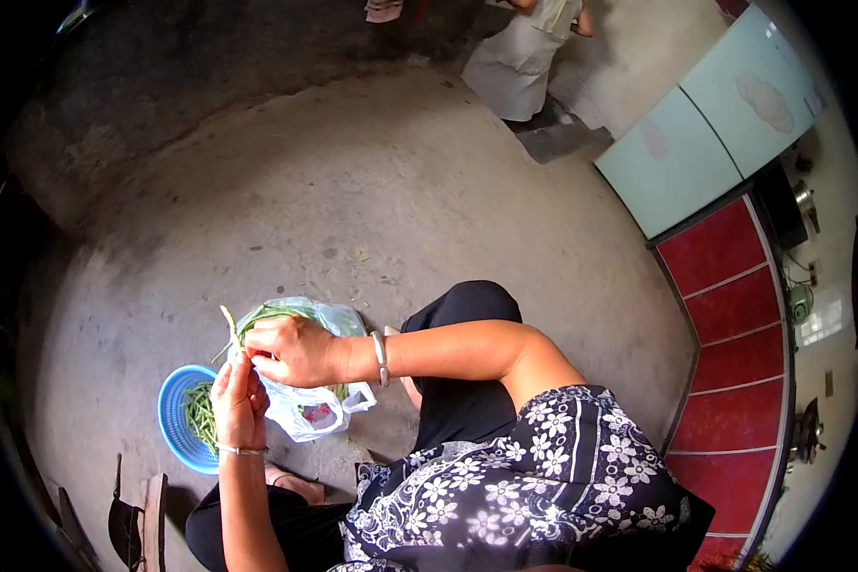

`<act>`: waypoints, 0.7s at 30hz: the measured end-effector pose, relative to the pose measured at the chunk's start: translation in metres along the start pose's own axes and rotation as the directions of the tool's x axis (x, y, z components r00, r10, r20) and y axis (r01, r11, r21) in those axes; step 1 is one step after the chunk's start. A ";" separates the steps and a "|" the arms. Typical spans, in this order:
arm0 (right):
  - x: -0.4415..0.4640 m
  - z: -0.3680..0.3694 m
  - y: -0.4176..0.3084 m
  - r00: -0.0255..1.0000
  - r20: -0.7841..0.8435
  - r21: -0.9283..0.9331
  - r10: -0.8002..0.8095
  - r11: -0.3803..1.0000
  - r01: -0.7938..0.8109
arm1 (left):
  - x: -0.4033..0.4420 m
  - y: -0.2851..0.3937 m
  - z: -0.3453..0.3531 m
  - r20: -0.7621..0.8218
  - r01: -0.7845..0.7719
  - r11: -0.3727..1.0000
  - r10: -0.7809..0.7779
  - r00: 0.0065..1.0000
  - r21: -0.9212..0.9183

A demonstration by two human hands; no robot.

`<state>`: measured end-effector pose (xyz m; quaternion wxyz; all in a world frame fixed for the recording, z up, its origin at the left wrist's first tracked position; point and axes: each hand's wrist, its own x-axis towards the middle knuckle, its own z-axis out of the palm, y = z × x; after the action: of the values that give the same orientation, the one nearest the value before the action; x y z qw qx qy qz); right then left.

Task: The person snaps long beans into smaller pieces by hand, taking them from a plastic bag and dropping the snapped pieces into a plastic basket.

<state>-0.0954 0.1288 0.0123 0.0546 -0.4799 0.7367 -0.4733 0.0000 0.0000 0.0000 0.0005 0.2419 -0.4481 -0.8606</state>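
1. Green bean (229,327) is pinched in closed fingers of left hand (235,400) and right hand (298,352).
2. Short pieces (200,412) are held in basket (170,405); long beans (291,307) are left in bag (341,318) (count unclear).

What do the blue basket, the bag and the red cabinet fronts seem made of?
Blue basket: likely moulded plastic, slight sheen, perforated wall.
Bag: thin plastic film, translucent and crinkled.
Red cabinet fronts: smooth, hard-looking panels with pale strips between; tile or laminate, can't tell.
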 end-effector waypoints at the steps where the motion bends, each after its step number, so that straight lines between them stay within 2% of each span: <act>1: 0.001 -0.005 -0.001 1.000 -0.011 0.029 0.011 1.000 -0.010 | 0.001 0.001 0.003 0.015 -0.002 1.000 0.002 1.000 -0.001; 3: -0.001 -0.006 -0.005 0.998 -0.031 0.068 0.052 0.996 -0.050 | -0.007 0.000 0.000 0.049 0.020 1.000 -0.020 0.999 -0.004; 5: 0.009 -0.003 0.014 0.971 -0.224 0.000 0.082 0.996 -0.084 | -0.009 0.006 -0.006 0.093 0.027 0.999 -0.030 0.995 0.026; 7: 0.024 -0.018 0.043 0.925 -0.293 -0.024 0.240 0.966 -0.258 | -0.009 0.017 0.003 0.150 0.018 0.999 -0.024 0.988 0.042; 8: 0.030 -0.020 0.055 0.915 -0.289 0.011 0.280 0.957 -0.290 | -0.013 0.024 0.000 0.155 0.011 0.998 -0.021 0.988 0.066; 9: 0.033 -0.021 0.061 0.909 -0.262 0.055 0.325 0.945 -0.323 | -0.019 0.029 -0.003 0.140 0.009 0.997 -0.021 0.990 0.082; 10: 0.034 -0.022 0.064 0.904 -0.166 0.083 0.393 0.919 -0.385 | -0.024 0.035 -0.003 0.112 0.020 0.997 -0.029 0.993 0.080; 11: 0.030 -0.022 0.076 0.912 0.035 0.298 0.409 0.866 -0.400 | -0.021 0.036 0.000 0.087 0.020 0.998 -0.025 0.996 0.064; 13: 0.018 -0.026 0.055 0.847 0.338 0.329 0.411 0.791 -0.516 | -0.017 0.030 -0.005 0.117 0.015 1.000 -0.016 0.993 0.009; 15: 0.010 -0.024 0.032 0.819 0.415 0.363 0.397 0.753 -0.549 | -0.013 0.036 -0.006 0.238 -0.014 1.000 0.014 0.971 -0.001; 18: 0.002 -0.014 0.004 0.819 0.397 0.548 0.414 0.609 -0.573 | -0.014 0.037 -0.013 0.376 -0.030 0.998 0.046 0.925 -0.049; 21: 0.009 -0.009 0.009 0.783 0.450 0.655 0.429 0.438 -0.616 | -0.022 0.039 -0.011 0.338 -0.015 0.999 0.027 0.941 -0.040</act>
<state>-0.1110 0.1288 0.0138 0.4791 -0.2027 0.5595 -0.6453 0.0154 -0.0267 0.0342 -0.0628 0.0857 -0.4283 -0.8974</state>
